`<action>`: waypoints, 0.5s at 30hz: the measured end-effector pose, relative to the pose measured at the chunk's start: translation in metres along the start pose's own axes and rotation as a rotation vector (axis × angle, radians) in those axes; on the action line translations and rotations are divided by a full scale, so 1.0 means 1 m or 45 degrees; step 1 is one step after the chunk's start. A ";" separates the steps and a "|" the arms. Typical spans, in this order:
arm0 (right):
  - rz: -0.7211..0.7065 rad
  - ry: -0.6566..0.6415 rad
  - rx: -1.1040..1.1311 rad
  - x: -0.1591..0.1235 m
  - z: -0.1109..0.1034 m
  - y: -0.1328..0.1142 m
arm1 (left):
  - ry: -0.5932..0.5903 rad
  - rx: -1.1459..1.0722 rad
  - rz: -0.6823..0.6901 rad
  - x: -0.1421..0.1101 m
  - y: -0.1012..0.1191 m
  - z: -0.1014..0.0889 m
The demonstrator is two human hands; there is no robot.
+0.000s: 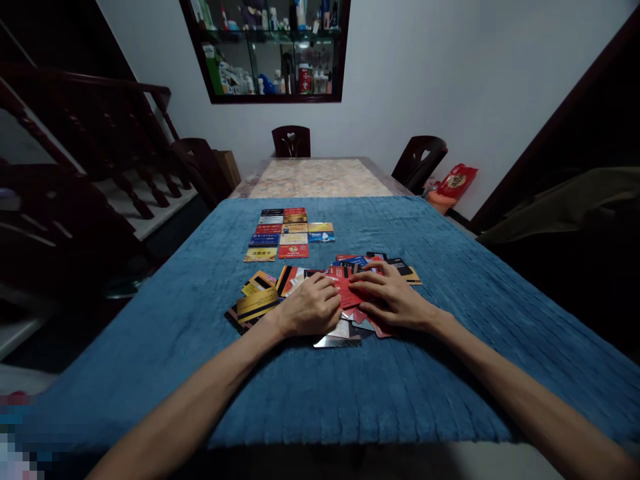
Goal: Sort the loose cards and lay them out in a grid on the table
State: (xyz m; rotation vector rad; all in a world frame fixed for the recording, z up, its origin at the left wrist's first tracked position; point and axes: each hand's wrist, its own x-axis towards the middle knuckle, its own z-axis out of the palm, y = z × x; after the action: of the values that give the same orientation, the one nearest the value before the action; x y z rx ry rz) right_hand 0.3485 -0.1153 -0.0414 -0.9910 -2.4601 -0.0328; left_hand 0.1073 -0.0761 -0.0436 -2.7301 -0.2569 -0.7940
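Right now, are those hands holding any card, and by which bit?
I can't tell for sure. The right hand has its fingers on a red card; the left hand curls over the card pile, hiding any grip.

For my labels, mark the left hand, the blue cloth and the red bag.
Left hand (313, 304): head view, back of hand.
Blue cloth (190, 293): head view, bare left part.
Red bag (457, 181): head view, front.

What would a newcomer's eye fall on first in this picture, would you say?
Most likely the loose heap of multicoloured rectangular cards under the bare left hand and bare right hand, on the plush blue cloth. Next, perhaps, the neat rows of similar cards beyond it, slightly left.
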 end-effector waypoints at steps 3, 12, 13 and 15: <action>-0.006 0.034 0.034 -0.001 0.000 0.001 | 0.066 -0.027 0.018 -0.001 -0.001 0.000; 0.098 0.254 0.171 0.002 0.009 0.008 | 0.228 -0.177 -0.180 -0.007 -0.011 0.002; 0.111 0.269 0.179 0.003 0.010 0.008 | 0.229 -0.198 -0.217 -0.008 -0.013 0.003; 0.133 0.293 0.185 0.005 0.013 0.009 | 0.225 -0.227 -0.282 -0.012 -0.016 0.006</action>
State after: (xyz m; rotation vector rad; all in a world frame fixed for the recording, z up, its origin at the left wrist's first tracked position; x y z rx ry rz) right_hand 0.3455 -0.1033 -0.0522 -0.9920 -2.1676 0.0626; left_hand 0.0964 -0.0600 -0.0510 -2.8037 -0.4766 -1.1628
